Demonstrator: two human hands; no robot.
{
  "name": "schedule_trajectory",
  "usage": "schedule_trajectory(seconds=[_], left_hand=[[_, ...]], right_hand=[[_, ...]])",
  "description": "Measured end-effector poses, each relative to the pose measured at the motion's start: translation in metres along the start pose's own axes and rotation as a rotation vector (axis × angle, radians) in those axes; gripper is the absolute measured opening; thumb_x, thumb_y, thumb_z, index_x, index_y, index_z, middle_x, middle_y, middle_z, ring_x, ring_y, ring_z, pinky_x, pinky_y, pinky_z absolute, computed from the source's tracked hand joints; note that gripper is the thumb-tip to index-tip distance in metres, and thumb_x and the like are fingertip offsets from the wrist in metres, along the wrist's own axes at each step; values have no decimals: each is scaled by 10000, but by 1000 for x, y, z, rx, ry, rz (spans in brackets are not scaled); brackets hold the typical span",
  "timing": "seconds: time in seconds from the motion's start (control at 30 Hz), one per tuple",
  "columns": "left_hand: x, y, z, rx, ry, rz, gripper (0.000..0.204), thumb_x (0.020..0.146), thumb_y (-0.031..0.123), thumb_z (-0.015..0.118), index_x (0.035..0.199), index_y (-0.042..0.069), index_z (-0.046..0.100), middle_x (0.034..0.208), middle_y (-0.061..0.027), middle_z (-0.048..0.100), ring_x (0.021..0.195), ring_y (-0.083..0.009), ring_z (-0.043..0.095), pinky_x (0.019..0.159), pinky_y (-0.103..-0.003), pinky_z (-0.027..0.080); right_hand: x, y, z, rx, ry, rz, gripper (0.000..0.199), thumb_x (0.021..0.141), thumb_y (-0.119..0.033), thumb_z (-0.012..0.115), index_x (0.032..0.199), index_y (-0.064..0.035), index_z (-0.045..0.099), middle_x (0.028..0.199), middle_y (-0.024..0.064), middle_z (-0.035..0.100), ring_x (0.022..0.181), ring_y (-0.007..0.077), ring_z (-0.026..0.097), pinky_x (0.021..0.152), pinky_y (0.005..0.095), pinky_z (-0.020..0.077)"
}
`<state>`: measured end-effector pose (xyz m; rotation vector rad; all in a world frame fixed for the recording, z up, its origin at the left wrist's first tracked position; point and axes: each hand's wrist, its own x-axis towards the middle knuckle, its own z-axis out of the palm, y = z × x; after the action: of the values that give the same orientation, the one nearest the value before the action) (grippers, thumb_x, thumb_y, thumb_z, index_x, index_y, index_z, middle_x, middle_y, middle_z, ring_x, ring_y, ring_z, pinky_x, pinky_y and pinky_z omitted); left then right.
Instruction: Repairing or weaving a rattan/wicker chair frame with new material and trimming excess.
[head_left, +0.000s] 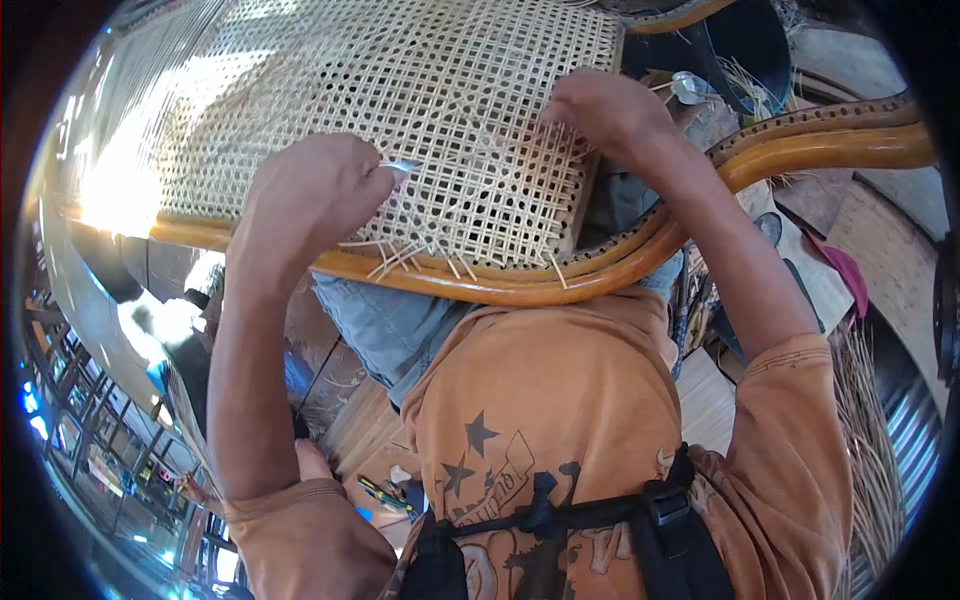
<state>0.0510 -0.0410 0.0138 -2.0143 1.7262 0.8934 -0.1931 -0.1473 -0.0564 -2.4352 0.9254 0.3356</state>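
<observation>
Across my lap lies a woven cane panel [480, 130], pale strands in an open mesh set in a curved, varnished wooden frame [480, 287]. My left hand [315, 185] is closed in a fist over the mesh, around a tool whose short, pointed metal blade [404, 166] sticks out past the thumb; its handle is hidden. Near the panel's right edge, my right hand [605, 105] has its fingers curled down against the weave, and what they pinch is hidden. Loose cane ends [392, 262] poke out along the near edge.
A second curved rail [820, 145] with a row of small holes extends to the right. Bundled cane strands [865, 430] lie at the lower right. A round black object [745, 50] stands at the far right. Small tools [390, 493] lie on the floor below.
</observation>
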Motion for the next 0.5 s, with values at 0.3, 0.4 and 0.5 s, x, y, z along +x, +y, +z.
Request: schedule_trajectory(seconds=[0.3, 0.4, 0.5], left_hand=[[9, 32, 18, -338, 10, -34, 476, 812, 448, 559, 732, -20, 593, 627, -148, 555, 597, -255, 558, 600, -387, 438], [16, 34, 22, -244, -55, 82, 415, 824, 403, 546, 776, -5, 601, 674, -170, 583, 694, -338, 599, 655, -446, 451], [9, 31, 15, -232, -48, 148, 343, 832, 333, 547, 791, -4, 602, 743, -177, 594, 720, -322, 607, 670, -426, 459]], right_hand=[[-1, 24, -26, -196, -119, 285, 186, 830, -247, 562, 912, -96, 635, 876, 158, 635, 886, 341, 599, 741, 424, 471], [-1, 30, -33, -256, -171, 306, 167, 819, -191, 539, 900, -87, 641, 906, 156, 633, 905, 331, 601, 744, 425, 471], [-10, 39, -32, -279, -24, 309, 172, 803, -159, 528, 901, -79, 646, 939, 150, 633, 919, 328, 598, 750, 430, 472]])
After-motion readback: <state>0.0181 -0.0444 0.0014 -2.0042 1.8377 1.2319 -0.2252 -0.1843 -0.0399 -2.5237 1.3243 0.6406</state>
